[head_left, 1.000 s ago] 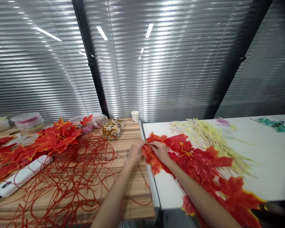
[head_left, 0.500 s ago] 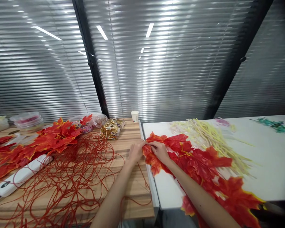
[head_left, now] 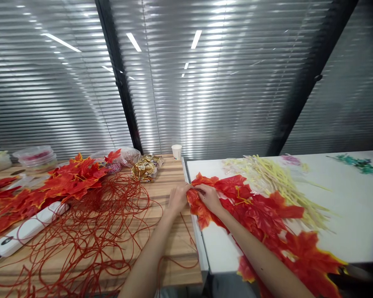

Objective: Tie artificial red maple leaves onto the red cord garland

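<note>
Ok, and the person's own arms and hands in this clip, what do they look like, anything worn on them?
Both forearms come in from the bottom edge bare: no sleeve shows on either. The left hand and the right hand wear no gloves. No watch, bracelet or ring can be made out, though the fingers are small in the head view, so a thin ring could be missed. The arms are slim, with no markings visible.

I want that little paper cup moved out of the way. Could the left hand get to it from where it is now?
Probably yes: the paper cup stands alone beyond the left hand, with bare wooden table between them.
</note>
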A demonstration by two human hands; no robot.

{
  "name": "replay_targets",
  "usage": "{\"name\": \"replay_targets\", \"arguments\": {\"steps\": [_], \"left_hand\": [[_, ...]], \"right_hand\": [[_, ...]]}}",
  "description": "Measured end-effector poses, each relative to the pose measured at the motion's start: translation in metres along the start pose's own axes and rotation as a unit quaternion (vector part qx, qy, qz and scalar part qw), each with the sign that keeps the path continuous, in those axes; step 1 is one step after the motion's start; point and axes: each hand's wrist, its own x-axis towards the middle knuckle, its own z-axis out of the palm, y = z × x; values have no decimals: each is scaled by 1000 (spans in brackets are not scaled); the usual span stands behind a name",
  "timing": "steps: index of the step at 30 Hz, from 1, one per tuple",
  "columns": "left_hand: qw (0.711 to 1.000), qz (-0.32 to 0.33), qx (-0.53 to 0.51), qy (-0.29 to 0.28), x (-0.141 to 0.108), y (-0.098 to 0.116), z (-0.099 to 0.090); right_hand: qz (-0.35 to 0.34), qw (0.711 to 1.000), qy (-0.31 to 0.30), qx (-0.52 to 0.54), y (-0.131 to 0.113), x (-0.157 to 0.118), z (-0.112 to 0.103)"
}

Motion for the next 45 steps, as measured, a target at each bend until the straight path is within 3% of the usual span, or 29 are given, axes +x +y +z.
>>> {"name": "replay_targets", "arguments": {"steps": [14, 45], "left_hand": [[999, -24, 9, -20, 0, 4, -2], [1000, -4, 0, -10, 0, 2, -1]], "right_hand": [[2, 1000, 1, 5, 3, -1, 1], [12, 1000, -7, 13, 4, -2, 2]]}}
